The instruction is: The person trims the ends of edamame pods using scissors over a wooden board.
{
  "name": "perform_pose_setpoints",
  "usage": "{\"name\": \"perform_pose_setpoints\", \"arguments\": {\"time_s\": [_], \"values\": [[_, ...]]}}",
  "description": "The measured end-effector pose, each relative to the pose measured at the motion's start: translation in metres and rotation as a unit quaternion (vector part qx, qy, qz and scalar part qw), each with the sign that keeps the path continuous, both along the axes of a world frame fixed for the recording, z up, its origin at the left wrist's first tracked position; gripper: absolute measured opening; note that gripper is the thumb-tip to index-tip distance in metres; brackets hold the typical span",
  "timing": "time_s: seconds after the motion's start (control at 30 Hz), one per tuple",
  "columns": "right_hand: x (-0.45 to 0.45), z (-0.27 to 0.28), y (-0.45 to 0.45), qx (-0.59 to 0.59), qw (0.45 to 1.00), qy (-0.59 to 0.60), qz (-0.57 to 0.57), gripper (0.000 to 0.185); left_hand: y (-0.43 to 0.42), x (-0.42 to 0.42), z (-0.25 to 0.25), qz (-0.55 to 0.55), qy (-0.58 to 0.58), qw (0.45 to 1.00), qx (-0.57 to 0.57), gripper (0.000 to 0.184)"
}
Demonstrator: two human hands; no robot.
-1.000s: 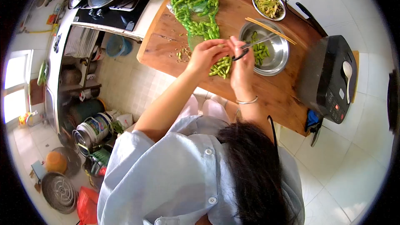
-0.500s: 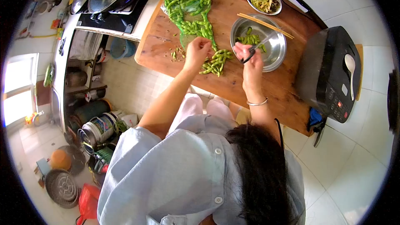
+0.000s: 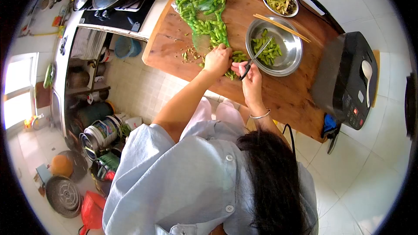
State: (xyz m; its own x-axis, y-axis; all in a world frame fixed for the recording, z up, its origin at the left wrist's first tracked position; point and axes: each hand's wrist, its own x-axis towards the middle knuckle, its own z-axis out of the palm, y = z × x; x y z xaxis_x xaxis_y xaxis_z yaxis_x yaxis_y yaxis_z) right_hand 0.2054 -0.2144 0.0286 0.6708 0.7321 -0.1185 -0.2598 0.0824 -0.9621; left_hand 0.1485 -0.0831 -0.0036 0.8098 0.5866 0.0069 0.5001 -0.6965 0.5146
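My right hand [image 3: 251, 82] is closed on the black handles of a pair of scissors [image 3: 260, 54], whose blades point over the steel bowl [image 3: 295, 54]. Green pods [image 3: 269, 52] lie in that bowl. Just left of the scissors, my left hand [image 3: 218, 61] is closed at the small pile of pods [image 3: 237, 56] on the wooden table [image 3: 174, 39]; what its fingers hold is hidden. Beyond it, a green mesh bag [image 3: 202, 4] full of pods stretches toward the far edge.
Chopsticks [image 3: 281, 28] rest across the bowl. Two dishes of food [image 3: 279, 1] stand behind it. To the right is a black appliance [image 3: 344, 78] with a white spoon [image 3: 366, 78] on top. Trimmings [image 3: 190, 55] lie left of my left hand. A stove [image 3: 130, 17] is at upper left.
My left hand has moved right and down over the small pile. My right hand first drew away toward the bowl, then came back beside my left. More pods show in the bowl.
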Motion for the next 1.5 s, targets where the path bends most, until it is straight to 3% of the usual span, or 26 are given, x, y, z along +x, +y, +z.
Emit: {"name": "perform_pose_setpoints", "arguments": {"time_s": [0.07, 0.17, 0.27, 0.4, 0.53, 0.77, 1.07, 1.43, 1.5], "values": [[0.0, 0.003, -0.001, -0.031, 0.999, 0.01, -0.005, 0.011, 0.002, -0.003, -0.001, 0.01, -0.021, 1.0, -0.018, 0.015], [-0.003, 0.003, -0.003, -0.087, 0.996, 0.021, 0.009, 0.01, 0.014, -0.016, 0.025, 0.069, -0.019, 0.983, -0.167, 0.02], [-0.01, -0.014, -0.001, -0.121, 0.991, 0.007, 0.054, 0.011, 0.033, -0.036, 0.025, 0.068, -0.167, 0.931, -0.318, 0.025], [-0.02, -0.009, 0.011, -0.163, 0.973, 0.019, 0.162, 0.024, 0.051, -0.06, 0.043, 0.095, -0.189, 0.871, -0.443, 0.021], [-0.028, -0.005, 0.031, -0.137, 0.953, -0.019, 0.269, 0.035, 0.061, -0.085, 0.06, 0.084, -0.165, 0.88, -0.437, 0.022], [-0.041, 0.013, 0.054, -0.124, 0.936, 0.008, 0.33, 0.04, 0.072, -0.117, 0.071, 0.076, -0.179, 0.871, -0.451, 0.02], [-0.062, 0.008, 0.066, -0.14, 0.924, 0.042, 0.353, 0.039, 0.092, -0.142, 0.062, 0.088, -0.128, 0.886, -0.437, 0.018], [-0.081, -0.048, 0.067, -0.207, 0.924, -0.055, 0.318, 0.037, 0.112, -0.154, 0.02, 0.08, -0.044, 0.871, -0.483, 0.013], [-0.083, -0.053, 0.068, -0.213, 0.927, -0.051, 0.306, 0.035, 0.109, -0.15, 0.027, 0.125, -0.084, 0.868, -0.474, 0.008]]}}
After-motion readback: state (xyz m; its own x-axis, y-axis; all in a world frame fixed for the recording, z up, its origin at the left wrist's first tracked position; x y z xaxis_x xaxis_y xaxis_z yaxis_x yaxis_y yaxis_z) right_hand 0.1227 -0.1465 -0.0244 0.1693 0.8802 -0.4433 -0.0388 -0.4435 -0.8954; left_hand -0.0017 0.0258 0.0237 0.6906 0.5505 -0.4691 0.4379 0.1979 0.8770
